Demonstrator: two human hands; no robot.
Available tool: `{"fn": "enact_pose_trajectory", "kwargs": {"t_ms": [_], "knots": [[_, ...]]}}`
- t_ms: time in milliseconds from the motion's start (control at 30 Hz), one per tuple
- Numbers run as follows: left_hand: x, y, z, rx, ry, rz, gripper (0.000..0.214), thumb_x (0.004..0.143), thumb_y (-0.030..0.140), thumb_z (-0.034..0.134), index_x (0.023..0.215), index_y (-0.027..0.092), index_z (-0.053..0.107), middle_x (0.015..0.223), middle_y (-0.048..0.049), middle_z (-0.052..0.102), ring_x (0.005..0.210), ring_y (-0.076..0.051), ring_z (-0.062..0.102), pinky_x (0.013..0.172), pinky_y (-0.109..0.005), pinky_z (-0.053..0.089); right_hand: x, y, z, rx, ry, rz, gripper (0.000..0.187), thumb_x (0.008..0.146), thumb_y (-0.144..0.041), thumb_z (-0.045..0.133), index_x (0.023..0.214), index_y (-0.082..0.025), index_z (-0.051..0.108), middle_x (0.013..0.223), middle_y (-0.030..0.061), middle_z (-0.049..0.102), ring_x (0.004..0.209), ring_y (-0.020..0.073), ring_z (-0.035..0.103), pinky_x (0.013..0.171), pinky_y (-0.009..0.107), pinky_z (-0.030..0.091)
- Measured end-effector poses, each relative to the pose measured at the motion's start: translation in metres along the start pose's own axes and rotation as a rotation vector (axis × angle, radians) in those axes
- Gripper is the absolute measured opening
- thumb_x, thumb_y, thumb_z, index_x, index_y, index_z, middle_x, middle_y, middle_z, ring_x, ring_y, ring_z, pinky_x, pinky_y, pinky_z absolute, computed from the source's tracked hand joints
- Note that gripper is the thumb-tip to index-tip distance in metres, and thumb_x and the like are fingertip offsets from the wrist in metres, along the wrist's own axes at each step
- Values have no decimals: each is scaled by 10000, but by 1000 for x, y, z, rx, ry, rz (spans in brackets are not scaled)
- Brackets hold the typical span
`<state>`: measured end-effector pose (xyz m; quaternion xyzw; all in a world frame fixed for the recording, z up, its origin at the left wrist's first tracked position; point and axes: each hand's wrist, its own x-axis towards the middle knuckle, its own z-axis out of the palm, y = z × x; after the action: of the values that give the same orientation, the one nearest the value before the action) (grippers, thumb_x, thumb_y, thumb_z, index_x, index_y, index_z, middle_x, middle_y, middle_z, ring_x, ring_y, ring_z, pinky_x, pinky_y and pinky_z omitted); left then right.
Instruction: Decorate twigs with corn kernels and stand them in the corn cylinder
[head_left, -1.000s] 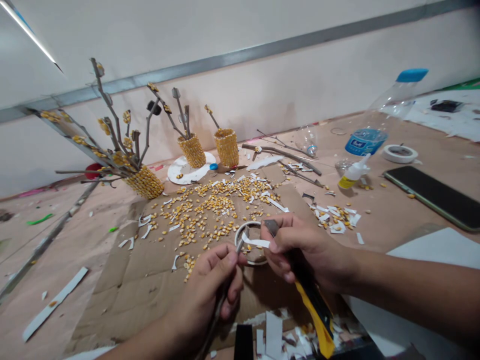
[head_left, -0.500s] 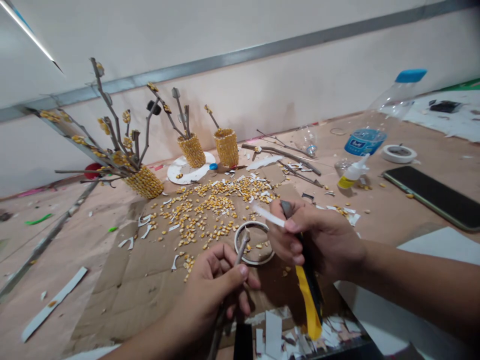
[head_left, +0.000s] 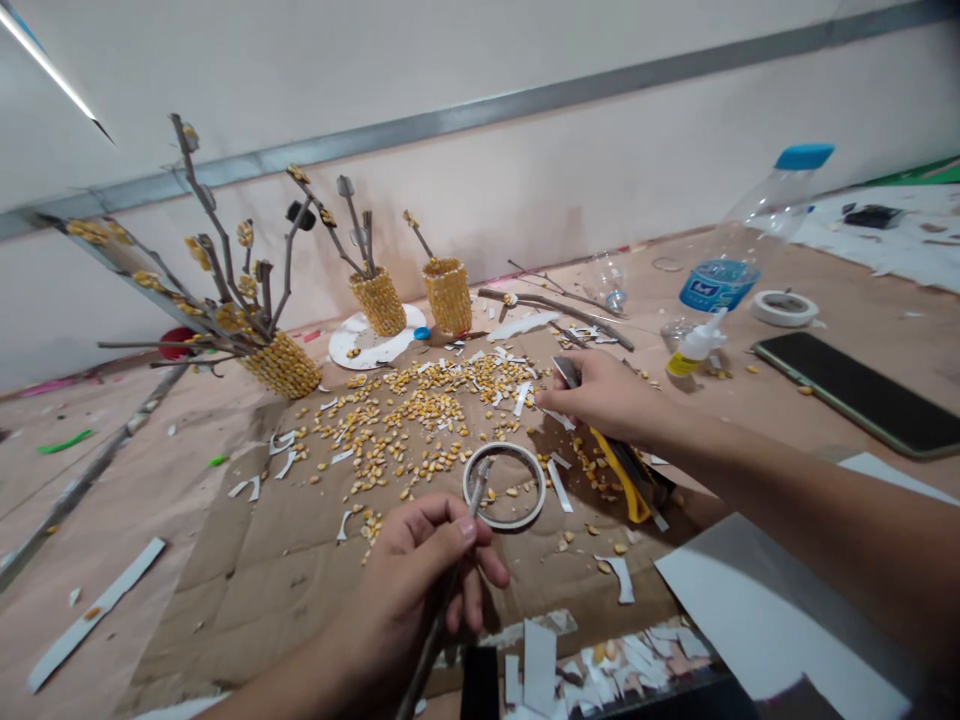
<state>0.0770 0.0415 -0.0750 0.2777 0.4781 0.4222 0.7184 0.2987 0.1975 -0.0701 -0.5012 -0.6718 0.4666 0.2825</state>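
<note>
My left hand (head_left: 439, 565) is closed around a thin twig (head_left: 480, 487), whose tip rises over a tape roll ring (head_left: 541, 490) lying on the cardboard. My right hand (head_left: 611, 395) grips a yellow and black utility knife (head_left: 622, 475), its blade end poking out past the thumb. Close under the right fingertips is a white paper strip (head_left: 559, 417); whether the fingers still touch it I cannot tell. Corn kernels (head_left: 427, 415) and paper scraps lie scattered just beyond both hands, on the cardboard sheet (head_left: 247, 570).
Kernel-covered pots (head_left: 448, 295) with twigs stand at the back, one beside a white paper ring (head_left: 345, 345). To the right are a plastic bottle (head_left: 720, 285), a glue bottle (head_left: 696, 345), a tape roll (head_left: 784, 308) and a phone (head_left: 855, 390). Paper scraps (head_left: 540, 665) fill the near edge.
My right hand has reached forward and lowered toward the kernels with the knife, and the white strip it pinched is now down near the cardboard. The left hand keeps the twig almost in place.
</note>
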Motion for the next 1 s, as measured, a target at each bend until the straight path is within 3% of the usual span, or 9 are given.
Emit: {"fn": "enact_pose_trajectory", "kwargs": {"t_ms": [67, 200, 333, 667, 1000], "knots": [[1, -2, -2, 1, -16, 6, 420, 802, 512, 877, 802, 145, 671, 671, -63, 788, 386, -73, 618, 360, -112, 398, -7, -6, 5, 38, -72, -60, 268, 749, -303, 814, 712, -208, 566, 625, -35, 547, 588, 123, 465, 548, 270, 338], [2, -7, -5, -27, -48, 19, 419, 809, 509, 882, 804, 144, 676, 667, -65, 791, 378, -77, 618, 355, -112, 400, -30, -19, 18, 165, -338, -119, 308, 770, -361, 822, 978, -186, 678, 679, -57, 534, 617, 120, 475, 563, 259, 346], [2, -10, -5, -44, -80, 4, 406, 823, 500, 878, 811, 142, 686, 665, -71, 793, 384, -82, 629, 362, -110, 405, -43, -23, 23, 166, -392, -187, 348, 811, -295, 779, 1136, -189, 713, 698, -59, 531, 623, 118, 478, 563, 257, 342], [0, -10, -4, 12, -80, -38, 437, 807, 534, 884, 831, 150, 676, 675, -71, 796, 394, -86, 631, 379, -125, 438, -41, -20, 27, 233, -404, -184, 234, 783, -318, 839, 895, -184, 684, 623, -79, 505, 589, 103, 448, 538, 254, 333], [-3, -9, 1, 74, -35, -59, 487, 758, 558, 918, 793, 160, 639, 654, -51, 785, 396, -69, 614, 384, -114, 423, -42, -21, 26, 266, -415, -180, 254, 854, -403, 795, 825, -178, 682, 675, -37, 598, 627, 112, 515, 579, 255, 401]]}}
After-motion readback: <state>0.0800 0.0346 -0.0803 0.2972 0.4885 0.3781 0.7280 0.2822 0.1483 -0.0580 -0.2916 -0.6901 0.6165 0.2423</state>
